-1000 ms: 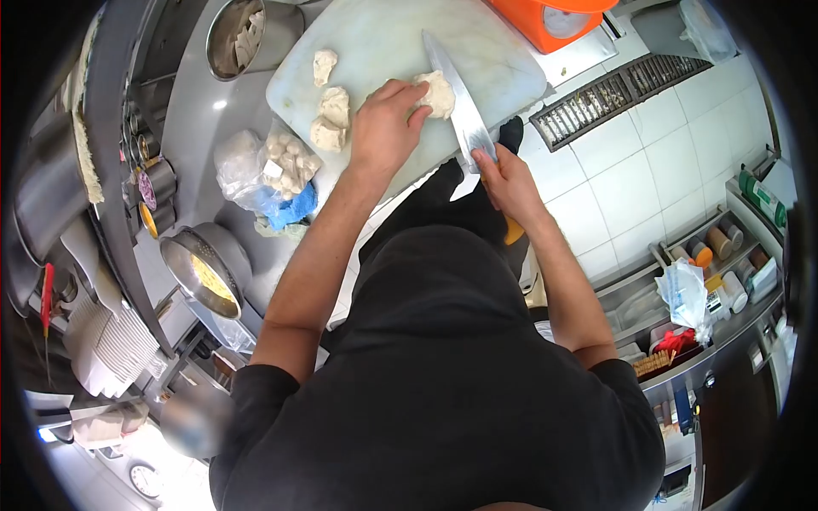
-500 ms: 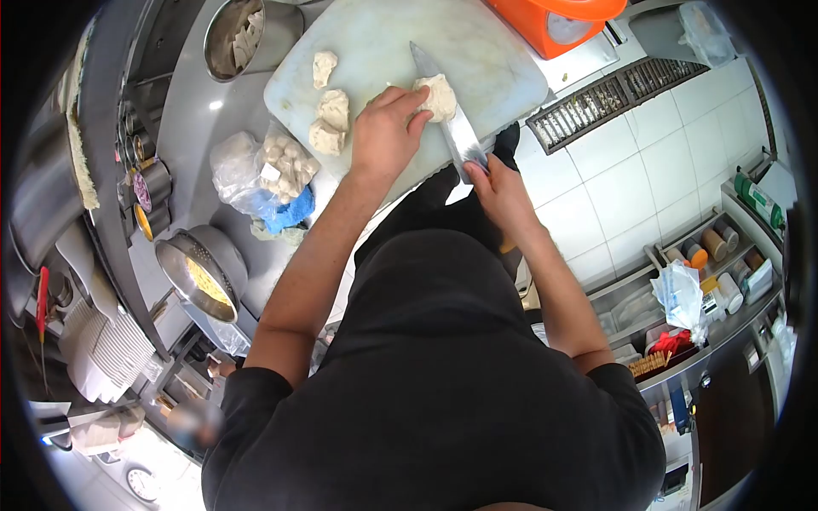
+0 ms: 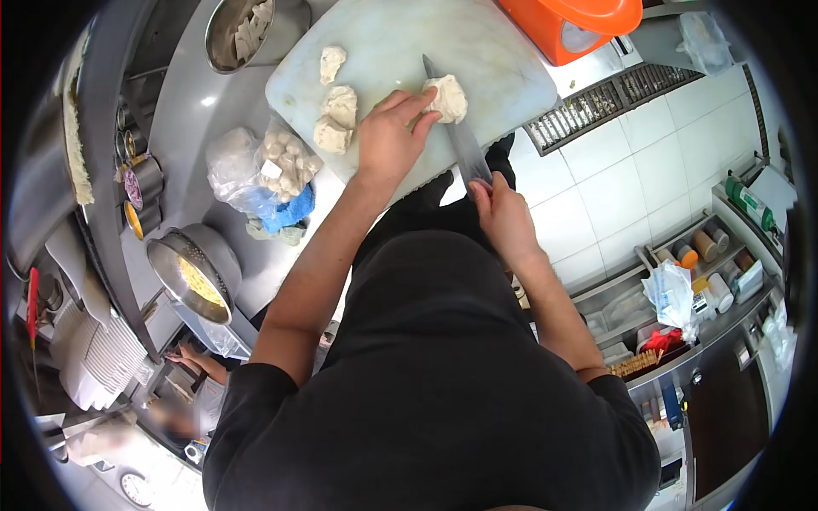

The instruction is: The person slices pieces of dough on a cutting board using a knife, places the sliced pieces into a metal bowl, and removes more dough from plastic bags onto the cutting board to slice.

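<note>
My right hand point(image 3: 506, 223) is closed round the handle of a large kitchen knife point(image 3: 467, 152), its blade pointing away from me over the cutting board. A lump of pale dough point(image 3: 449, 100) lies against the blade, hiding part of it. My left hand point(image 3: 392, 140) has its fingertips and thumb pressed on the near left side of this lump. Left of that hand, a small dough piece point(image 3: 332, 64) and two bigger lumps touching each other point(image 3: 339, 119) rest on the white cutting board point(image 3: 388, 43).
An orange scale-like device point(image 3: 562, 30) stands beyond the board's right corner. To the left are a metal container point(image 3: 294, 34), plastic bags point(image 3: 234, 170), a blue cloth point(image 3: 290, 210) and a colander point(image 3: 223, 281) with yellow food. Another person's arm point(image 3: 204, 364) shows lower left.
The knife has slid slightly towards me under my right hand, while my left hand stays on the dough. The view has shifted a little, and more of the other person shows.
</note>
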Available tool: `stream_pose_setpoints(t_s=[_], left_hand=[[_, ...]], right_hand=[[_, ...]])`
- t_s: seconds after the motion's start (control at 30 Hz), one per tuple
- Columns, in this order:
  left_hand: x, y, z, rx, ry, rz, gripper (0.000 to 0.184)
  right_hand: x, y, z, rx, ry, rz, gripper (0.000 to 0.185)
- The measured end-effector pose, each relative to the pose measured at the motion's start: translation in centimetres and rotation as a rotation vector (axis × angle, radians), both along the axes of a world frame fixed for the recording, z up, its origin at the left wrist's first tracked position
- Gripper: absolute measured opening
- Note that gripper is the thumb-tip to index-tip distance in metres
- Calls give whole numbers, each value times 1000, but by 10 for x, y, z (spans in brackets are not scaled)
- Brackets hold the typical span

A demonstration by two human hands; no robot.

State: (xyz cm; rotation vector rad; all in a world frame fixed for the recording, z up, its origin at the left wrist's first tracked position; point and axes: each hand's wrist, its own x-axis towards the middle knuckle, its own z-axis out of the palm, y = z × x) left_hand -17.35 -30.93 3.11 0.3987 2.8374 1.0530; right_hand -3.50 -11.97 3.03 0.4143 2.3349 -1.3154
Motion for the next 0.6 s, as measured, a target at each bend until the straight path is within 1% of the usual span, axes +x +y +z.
stream_pose_setpoints(t_s=[0.1,0.3,0.4,0.5,0.6], left_hand=[[1,-3,-2,36,16,1,35],[4,-9,-7,109,17,20,36],[5,-14,-10,109,31,14,40],[5,-15,-2,78,20,-14,51],[-5,-8,3,-79,-38,-19,58]], right_hand=[[-1,-10,-5,26,66,4,33],[-9,-28,-5,167,93,33,29],[-15,-42,-9,262,45,66,30],[-15,-47,-2,288,56,56,28],[-15,-51,4,397,84,101,28]])
